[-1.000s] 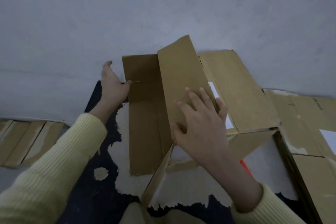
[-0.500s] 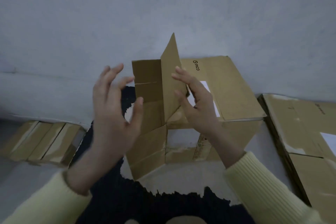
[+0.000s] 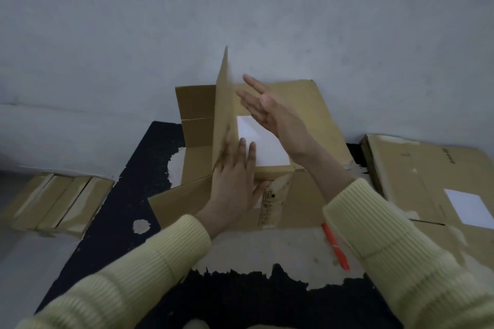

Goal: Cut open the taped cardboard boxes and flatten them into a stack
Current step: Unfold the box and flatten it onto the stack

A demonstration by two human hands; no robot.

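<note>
Currently the half-collapsed brown cardboard box (image 3: 320,120) sits dead ahead of both hands, on the black floor mat with torn white patches (image 3: 149,157), its back close to the grey wall (image 3: 240,8); key relation is 1 tall brown cardboard panel (image 3: 224,104) standing near-vertical, edge-on to the view, long axis running away from the person; left hand (image 3: 235,179) is the nearer one, fingers straight and flat against the panel's base, thumb on the box's front face, gripping nothing; right hand (image 3: 272,115) is raised just right of the panel, open, fingers straight, palm facing it; can't tell if those fingertips touch the board; white rectangular label (image 3: 270,155) on the box top lies right of the panel, partly under the right forearm; my read: step in hand is folding the panel flat, left hand as the hinge anchor, right hand as the pusher; room looks better to the left, where loose flaps already lie low on the mat; rightward the panel would land on the box top; wall blocks anything going back; thin red pen-shaped tool (image 3: 335,247) lies on the floor near the box's front right corner, under the right sleeve; flattened brown cardboard sheet (image 3: 427,176) lies near on the right; row of flat taped cardboard pieces (image 3: 56,200) well apart on the left.
</note>
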